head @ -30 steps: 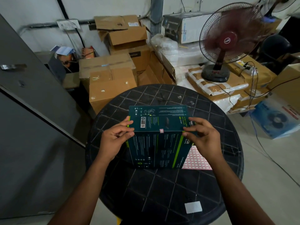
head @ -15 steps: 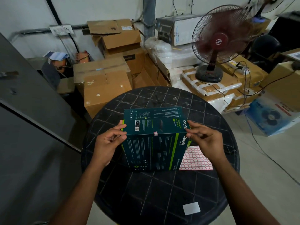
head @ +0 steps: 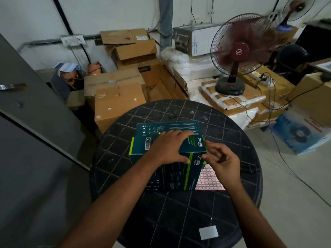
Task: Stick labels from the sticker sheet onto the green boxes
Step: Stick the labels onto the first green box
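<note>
We see a round black table (head: 179,221) with a grid pattern, ringed by cardboard cartons (head: 118,102) and a standing fan (head: 238,51) at the back. On the table stands a stack of green boxes (head: 172,169): the top box (head: 168,129) sits slightly askew on the lower one, its far end swung left, both showing white print and lime stripes.

Beside the stack's right side lies the sticker sheet (head: 207,179), flat on the table, partly hidden behind the lower box and under our right wrist; its red-outlined labels show in rows.

Our left hand (head: 170,149) lies flat on the top box, fingers spread and pressing down, thumb hooked over the near edge; it grips nothing. Our right hand (head: 222,160) hovers at the stack's right near corner, fingers loosely curled, fingertips close to the box edge. We cannot tell whether it pinches a label.

A small white square (head: 208,232) lies near the table's front rim.
</note>
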A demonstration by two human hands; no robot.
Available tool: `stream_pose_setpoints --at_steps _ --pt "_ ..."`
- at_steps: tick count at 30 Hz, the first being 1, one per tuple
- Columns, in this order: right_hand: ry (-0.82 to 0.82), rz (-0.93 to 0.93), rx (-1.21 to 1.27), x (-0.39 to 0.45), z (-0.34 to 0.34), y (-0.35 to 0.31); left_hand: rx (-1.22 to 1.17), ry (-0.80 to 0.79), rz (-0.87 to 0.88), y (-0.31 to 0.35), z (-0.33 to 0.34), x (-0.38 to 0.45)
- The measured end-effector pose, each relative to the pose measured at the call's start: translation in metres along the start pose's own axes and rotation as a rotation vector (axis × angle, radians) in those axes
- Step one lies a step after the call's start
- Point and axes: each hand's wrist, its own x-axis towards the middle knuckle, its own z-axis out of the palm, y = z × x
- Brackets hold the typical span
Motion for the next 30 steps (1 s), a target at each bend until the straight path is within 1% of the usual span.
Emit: stream_pose_setpoints --at_steps 1,2,4,5,7,9,11,12,13,15,16,17,19,22,24,26,28,30 --pt "-0.031 0.038 0.001 0.000 -0.002 0.001 -0.029 0.025 0.018 -0.002 -0.002 -0.004" --pt "-0.078 0.061 -0.062 0.000 -0.006 0.004 -0.067 0.045 0.038 -0.005 -0.007 -0.010" --pt "-0.226 0.070 -0.317 0.000 -0.011 0.007 -0.206 0.081 0.052 -0.016 -0.024 -0.024" --pt "-0.308 0.056 -0.434 0.000 -0.013 0.008 -0.316 0.111 0.053 -0.023 -0.034 -0.033" --pt "-0.427 -0.021 -0.585 0.006 -0.014 0.006 -0.542 0.219 0.095 -0.040 -0.051 -0.054" --pt "-0.466 -0.137 -0.676 0.017 -0.013 -0.007 -0.730 0.316 0.143 -0.057 -0.058 -0.075" --pt "-0.507 -0.233 -0.765 0.028 -0.008 -0.027 -0.840 0.336 0.120 -0.070 -0.057 -0.095" --pt "-0.536 -0.286 -0.844 0.031 -0.005 -0.036 -0.830 0.347 0.088 -0.074 -0.054 -0.104" --pt "-0.562 -0.334 -0.945 0.032 -0.001 -0.043 -0.757 0.373 0.036 -0.078 -0.050 -0.112" --pt "-0.605 -0.397 -1.157 0.031 0.013 -0.051 -0.418 0.432 -0.100 -0.080 -0.042 -0.123" --pt "-0.633 -0.408 -1.241 0.029 0.023 -0.052 -0.259 0.422 -0.143 -0.077 -0.036 -0.126" --pt "-0.670 -0.405 -1.291 0.027 0.034 -0.051 -0.183 0.377 -0.152 -0.072 -0.027 -0.128" --pt "-0.736 -0.387 -1.327 0.023 0.054 -0.042 -0.196 0.269 -0.095 -0.059 -0.003 -0.120" --pt "-0.755 -0.395 -1.328 0.019 0.072 -0.025 -0.190 0.155 -0.073 -0.049 0.039 -0.100" --pt "-0.751 -0.406 -1.281 0.015 0.076 -0.016 -0.106 0.152 -0.089 -0.053 0.057 -0.092" --pt "-0.734 -0.416 -1.250 0.012 0.072 -0.015 -0.093 0.176 -0.071 -0.060 0.062 -0.092" --pt "-0.614 -0.448 -1.258 0.012 0.060 -0.019 -0.139 0.193 -0.035 -0.064 0.058 -0.096" --pt "-0.433 -0.447 -1.198 0.014 0.041 -0.022 -0.220 0.228 -0.030 -0.070 0.052 -0.101"
